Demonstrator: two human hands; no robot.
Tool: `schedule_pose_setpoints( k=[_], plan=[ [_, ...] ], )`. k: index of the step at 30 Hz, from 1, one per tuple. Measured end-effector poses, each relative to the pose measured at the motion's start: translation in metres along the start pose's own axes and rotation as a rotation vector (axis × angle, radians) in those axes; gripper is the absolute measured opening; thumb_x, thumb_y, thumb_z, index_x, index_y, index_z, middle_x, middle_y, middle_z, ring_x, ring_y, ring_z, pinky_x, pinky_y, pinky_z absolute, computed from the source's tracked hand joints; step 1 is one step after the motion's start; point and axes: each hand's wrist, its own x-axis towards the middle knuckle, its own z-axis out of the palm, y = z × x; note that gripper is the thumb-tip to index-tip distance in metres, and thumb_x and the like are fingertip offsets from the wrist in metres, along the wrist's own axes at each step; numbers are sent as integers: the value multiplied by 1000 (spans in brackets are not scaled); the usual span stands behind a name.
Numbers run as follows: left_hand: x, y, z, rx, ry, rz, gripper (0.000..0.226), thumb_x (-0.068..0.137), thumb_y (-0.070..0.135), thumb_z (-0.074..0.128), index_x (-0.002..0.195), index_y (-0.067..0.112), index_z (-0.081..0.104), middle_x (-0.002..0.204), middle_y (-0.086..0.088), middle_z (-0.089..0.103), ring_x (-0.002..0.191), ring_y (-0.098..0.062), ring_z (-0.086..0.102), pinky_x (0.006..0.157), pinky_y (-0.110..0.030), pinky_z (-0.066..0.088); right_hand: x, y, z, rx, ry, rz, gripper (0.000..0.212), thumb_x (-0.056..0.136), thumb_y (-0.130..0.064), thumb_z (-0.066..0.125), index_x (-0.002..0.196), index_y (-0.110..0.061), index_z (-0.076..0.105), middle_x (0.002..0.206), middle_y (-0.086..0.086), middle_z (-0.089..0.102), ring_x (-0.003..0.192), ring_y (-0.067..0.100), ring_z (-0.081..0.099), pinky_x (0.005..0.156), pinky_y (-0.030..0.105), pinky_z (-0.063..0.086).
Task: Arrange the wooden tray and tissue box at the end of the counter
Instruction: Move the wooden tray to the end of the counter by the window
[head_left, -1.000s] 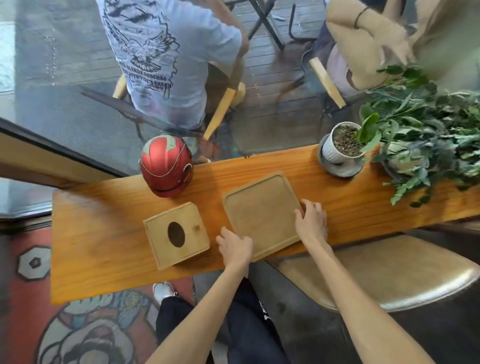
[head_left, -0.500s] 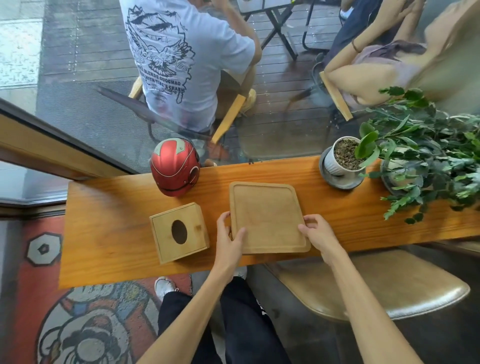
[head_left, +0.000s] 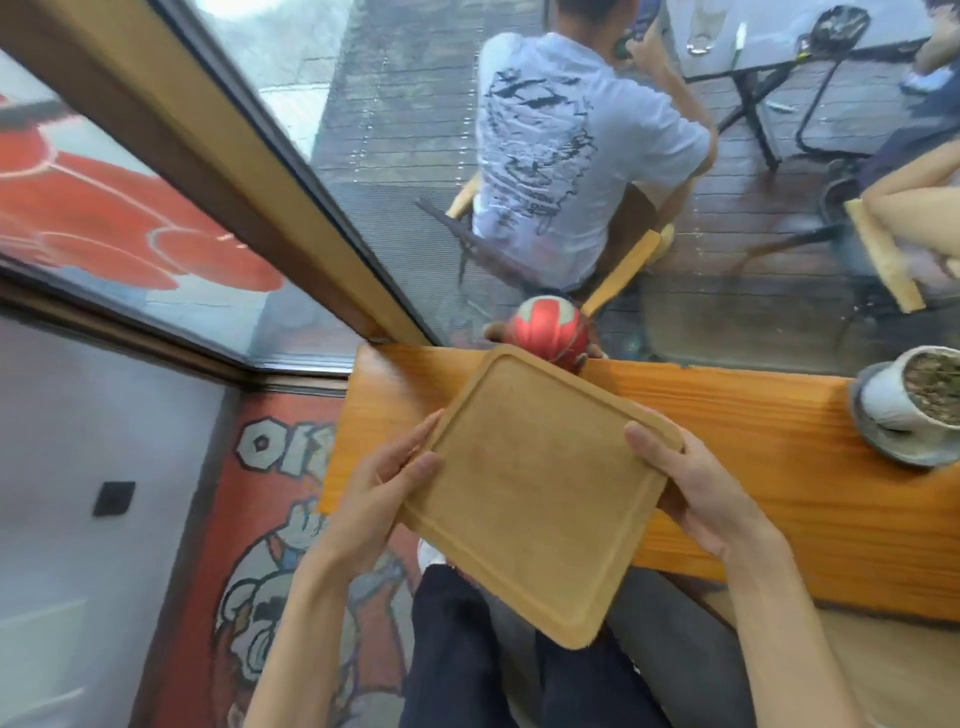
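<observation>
Left hand and right hand each pinch an opposite edge of the flat rectangular wooden tray, held tilted above the orange wooden worktop. Tissue box hidden. Risk: far corner strikes the red helmet on lowering.

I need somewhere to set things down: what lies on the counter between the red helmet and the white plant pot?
In the head view, nothing: only bare counter runs from the red helmet to the white plant pot.
</observation>
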Motion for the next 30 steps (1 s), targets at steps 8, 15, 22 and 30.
schedule_pose_setpoints(
  k=[8,15,22,30],
  plan=[
    [16,-3,-84,-325,578,-19,55,87,34,70,136,20,51,103,0,72,83,-13,70,64,-30,57,51,36,157,111,179,-100,33,90,-26,71,122,-24,68,112,5,78,96,20,75,70,39,61],
    [43,-55,-147,30,641,-26,29,101,30,53,129,27,61,118,16,67,112,-11,62,81,-20,47,106,100,214,-326,216,-6,16,99,-25,59,114,-30,62,116,-5,73,103,9,69,89,33,56],
    [146,-90,-192,252,434,58,46,103,26,50,148,20,47,144,6,54,134,-8,48,111,-29,36,175,146,257,-410,620,-162,51,102,-36,51,152,-35,41,145,-24,46,133,0,43,115,31,36],
    [222,-116,-193,315,306,237,44,102,11,47,146,18,50,142,5,58,134,-8,50,114,-36,39,233,182,240,-391,825,-241,47,103,-32,48,150,-25,45,155,-18,36,154,2,10,124,32,14]
  ],
)
